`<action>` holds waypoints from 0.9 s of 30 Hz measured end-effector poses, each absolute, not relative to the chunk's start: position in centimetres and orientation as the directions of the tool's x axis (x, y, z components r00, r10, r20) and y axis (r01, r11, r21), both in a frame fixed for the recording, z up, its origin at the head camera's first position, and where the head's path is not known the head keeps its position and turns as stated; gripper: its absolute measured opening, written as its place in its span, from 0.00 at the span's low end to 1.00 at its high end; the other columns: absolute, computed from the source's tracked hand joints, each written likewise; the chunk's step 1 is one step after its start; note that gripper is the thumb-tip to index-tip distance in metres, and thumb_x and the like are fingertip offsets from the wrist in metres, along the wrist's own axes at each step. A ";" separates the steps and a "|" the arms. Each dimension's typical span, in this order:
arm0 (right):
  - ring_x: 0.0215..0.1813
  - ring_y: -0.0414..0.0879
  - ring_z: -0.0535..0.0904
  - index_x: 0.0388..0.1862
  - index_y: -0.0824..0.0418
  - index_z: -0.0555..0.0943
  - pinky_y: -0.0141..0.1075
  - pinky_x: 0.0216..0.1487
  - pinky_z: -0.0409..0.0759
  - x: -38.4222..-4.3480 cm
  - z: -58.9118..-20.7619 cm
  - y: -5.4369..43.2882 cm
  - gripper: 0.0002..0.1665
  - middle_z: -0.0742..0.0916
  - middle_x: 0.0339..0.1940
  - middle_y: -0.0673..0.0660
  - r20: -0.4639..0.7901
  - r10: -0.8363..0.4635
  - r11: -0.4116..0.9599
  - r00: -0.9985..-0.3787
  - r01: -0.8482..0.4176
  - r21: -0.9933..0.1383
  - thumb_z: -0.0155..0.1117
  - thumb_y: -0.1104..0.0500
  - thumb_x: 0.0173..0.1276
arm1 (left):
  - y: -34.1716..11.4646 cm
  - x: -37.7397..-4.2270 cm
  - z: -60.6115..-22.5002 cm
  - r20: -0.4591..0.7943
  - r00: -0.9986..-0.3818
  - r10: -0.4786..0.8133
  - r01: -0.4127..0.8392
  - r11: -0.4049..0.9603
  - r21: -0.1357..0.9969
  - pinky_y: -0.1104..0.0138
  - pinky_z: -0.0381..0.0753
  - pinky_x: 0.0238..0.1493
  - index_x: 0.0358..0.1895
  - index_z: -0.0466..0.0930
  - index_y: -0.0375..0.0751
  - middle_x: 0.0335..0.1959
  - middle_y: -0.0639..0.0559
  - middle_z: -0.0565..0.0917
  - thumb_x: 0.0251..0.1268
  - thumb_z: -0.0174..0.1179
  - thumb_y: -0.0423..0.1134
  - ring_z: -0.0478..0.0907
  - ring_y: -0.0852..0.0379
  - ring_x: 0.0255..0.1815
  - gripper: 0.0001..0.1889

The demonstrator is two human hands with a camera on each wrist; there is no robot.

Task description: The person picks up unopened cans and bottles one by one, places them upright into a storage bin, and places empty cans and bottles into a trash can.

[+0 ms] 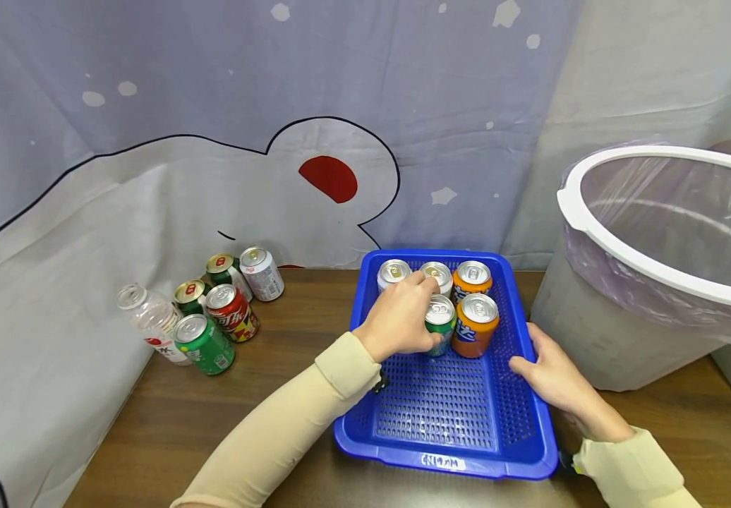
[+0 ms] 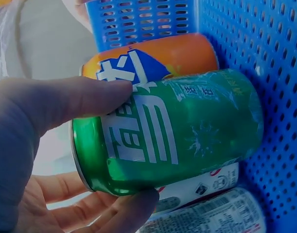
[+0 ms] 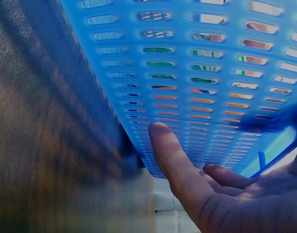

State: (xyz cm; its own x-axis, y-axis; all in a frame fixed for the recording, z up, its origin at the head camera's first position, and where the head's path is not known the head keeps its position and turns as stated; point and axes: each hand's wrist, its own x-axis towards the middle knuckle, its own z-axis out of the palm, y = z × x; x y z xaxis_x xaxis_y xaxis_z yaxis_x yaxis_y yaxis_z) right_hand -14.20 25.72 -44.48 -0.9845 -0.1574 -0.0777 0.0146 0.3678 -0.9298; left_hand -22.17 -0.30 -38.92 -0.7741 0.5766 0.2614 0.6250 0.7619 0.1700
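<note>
My left hand point(image 1: 403, 314) is inside a blue plastic basket point(image 1: 432, 451) and grips a green soda can point(image 2: 187, 131), thumb on one side and fingers on the other. Right beside it stands an orange soda can point(image 1: 476, 328), with a second orange can point(image 1: 472, 276) behind. Two pale cans, a left one point(image 1: 394, 271) and a middle one point(image 1: 439, 275), stand along the basket's far end. At the basket's right side my right hand point(image 1: 556, 374) holds the rim, thumb over the edge. In the right wrist view a finger point(image 3: 172, 155) lies against the perforated outer wall.
On the table's left stand a clear plastic bottle point(image 1: 152, 321), a green can point(image 1: 205, 346), a red can point(image 1: 233, 314), a silver can point(image 1: 262, 274) and two dark green cans. A lined, white-rimmed bin point(image 1: 569, 303) stands close to my right hand. A patterned curtain hangs behind.
</note>
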 end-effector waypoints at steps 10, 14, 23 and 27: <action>0.44 0.56 0.87 0.74 0.75 0.59 0.43 0.38 0.88 -14.2 -44.4 25.7 0.35 0.81 0.59 0.79 -0.072 -0.155 0.382 -0.985 0.007 -0.924 0.54 0.72 0.68 | -0.2 -22.4 -39.4 0.263 -0.786 0.559 0.608 0.776 0.169 0.61 0.87 0.44 0.54 0.80 0.41 0.46 0.48 0.84 0.40 0.82 0.54 0.84 0.53 0.41 0.36; 0.43 0.56 0.88 0.73 0.75 0.59 0.43 0.38 0.89 -14.2 -44.4 25.6 0.35 0.81 0.59 0.79 -0.082 -0.151 0.390 -0.985 0.016 -0.921 0.54 0.72 0.68 | -0.2 -22.4 -39.5 0.259 -0.800 0.541 0.592 0.782 0.195 0.61 0.87 0.45 0.55 0.81 0.42 0.47 0.47 0.82 0.41 0.82 0.54 0.84 0.51 0.40 0.36; 0.44 0.56 0.88 0.74 0.74 0.58 0.44 0.39 0.89 -14.1 -44.5 25.6 0.36 0.80 0.60 0.80 -0.092 -0.151 0.384 -0.984 0.028 -0.923 0.54 0.72 0.68 | -0.2 -22.4 -39.7 0.249 -0.817 0.521 0.572 0.787 0.230 0.59 0.87 0.45 0.56 0.78 0.43 0.48 0.46 0.81 0.40 0.83 0.52 0.85 0.49 0.40 0.37; 0.44 0.56 0.88 0.74 0.75 0.59 0.43 0.38 0.89 -14.1 -44.4 25.6 0.35 0.81 0.59 0.79 -0.086 -0.155 0.373 -0.984 0.022 -0.927 0.54 0.72 0.68 | -0.1 -22.4 -39.7 0.249 -0.818 0.519 0.571 0.786 0.236 0.60 0.87 0.45 0.56 0.77 0.43 0.48 0.46 0.80 0.39 0.84 0.52 0.85 0.49 0.40 0.38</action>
State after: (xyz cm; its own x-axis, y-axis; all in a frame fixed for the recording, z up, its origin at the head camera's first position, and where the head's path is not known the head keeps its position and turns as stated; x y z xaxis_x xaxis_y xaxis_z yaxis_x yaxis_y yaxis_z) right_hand -14.09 25.59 -44.40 -0.9842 -0.1547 -0.0856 0.0220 0.3732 -0.9275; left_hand -22.38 -0.13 -39.72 -0.8176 0.5189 0.2495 0.5710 0.7863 0.2358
